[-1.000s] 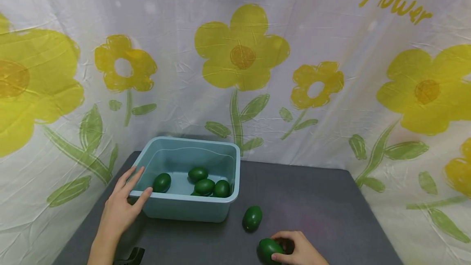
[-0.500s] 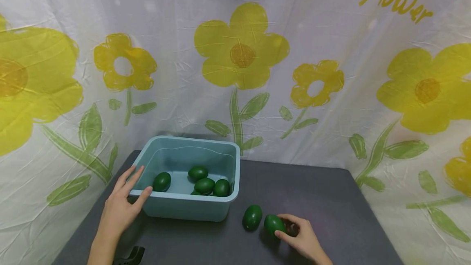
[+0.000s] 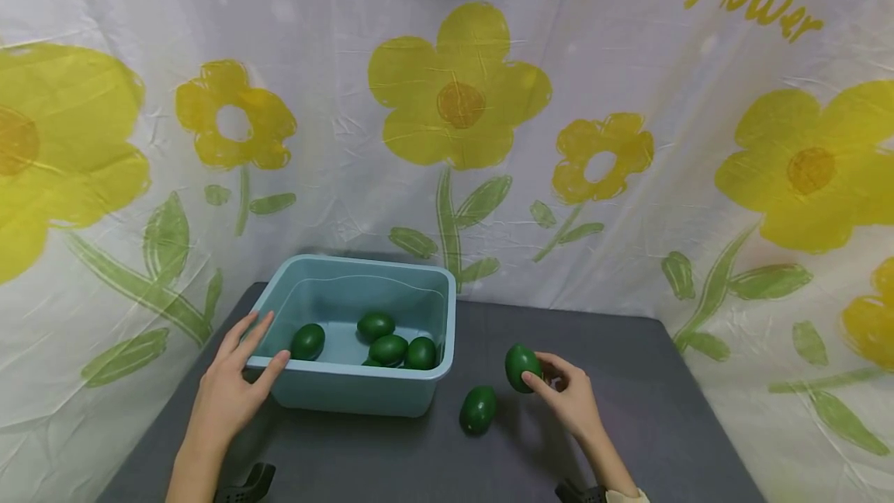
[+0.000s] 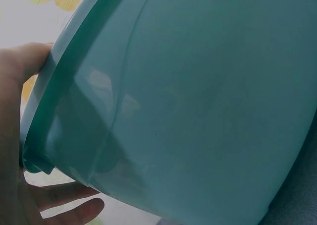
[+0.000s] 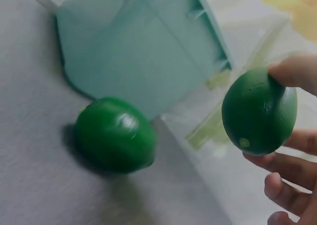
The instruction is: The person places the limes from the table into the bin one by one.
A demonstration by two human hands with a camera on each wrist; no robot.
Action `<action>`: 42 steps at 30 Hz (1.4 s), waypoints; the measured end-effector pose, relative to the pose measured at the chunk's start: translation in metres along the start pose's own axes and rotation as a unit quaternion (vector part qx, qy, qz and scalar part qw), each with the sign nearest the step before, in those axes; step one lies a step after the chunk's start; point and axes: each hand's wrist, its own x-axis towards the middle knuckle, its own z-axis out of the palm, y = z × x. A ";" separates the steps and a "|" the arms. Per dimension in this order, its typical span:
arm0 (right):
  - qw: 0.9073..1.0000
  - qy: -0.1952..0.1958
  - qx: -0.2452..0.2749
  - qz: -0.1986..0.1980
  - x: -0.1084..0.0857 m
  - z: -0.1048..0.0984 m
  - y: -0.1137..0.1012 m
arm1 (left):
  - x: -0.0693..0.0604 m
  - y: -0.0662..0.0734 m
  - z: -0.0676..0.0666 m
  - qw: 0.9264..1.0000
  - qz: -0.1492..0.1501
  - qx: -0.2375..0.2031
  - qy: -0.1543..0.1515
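Note:
In the head view my right hand [image 3: 573,394] pinches a green lime [image 3: 522,368] and holds it above the table. The right wrist view shows this lime [image 5: 259,111] between the thumb on top and fingers underneath. A second lime [image 3: 478,410] lies on the table, below and left of the held one. My left hand [image 3: 230,390] rests on the near left corner of a light blue plastic tub [image 3: 356,394], its fingers spread and fairly straight. Several limes sit inside the tub, among them one lime [image 3: 308,341] at the left and others towards the right.
The tub stands at the back left of a dark grey table [image 3: 601,348]. Behind it hangs a white cloth [image 3: 335,200] printed with yellow flowers. A black strap [image 3: 247,483] shows near the left wrist.
My right hand has lifted the lime off the table and carried it away from me, past the second lime. The left hand has stayed on the tub's rim.

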 end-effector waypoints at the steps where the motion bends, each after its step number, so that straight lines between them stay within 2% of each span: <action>1: 1.000 0.003 0.000 -0.005 0.003 0.000 -0.003 | 0.000 0.000 0.000 1.000 0.000 0.000 -0.001; 8: 0.999 0.029 0.003 -0.029 0.022 0.000 -0.025 | 0.000 0.001 -0.001 1.000 -0.001 0.002 -0.002; 15: 0.998 0.050 0.012 -0.022 0.046 0.003 -0.042 | 0.002 -0.001 0.000 1.000 0.001 0.000 -0.001; 25: 0.998 0.061 0.024 -0.003 0.072 0.014 -0.062 | 0.002 -0.002 0.001 1.000 0.002 0.003 0.000; 42: 0.997 0.065 0.052 -0.009 0.097 0.037 -0.084 | 0.002 -0.003 0.003 1.000 0.004 -0.003 0.004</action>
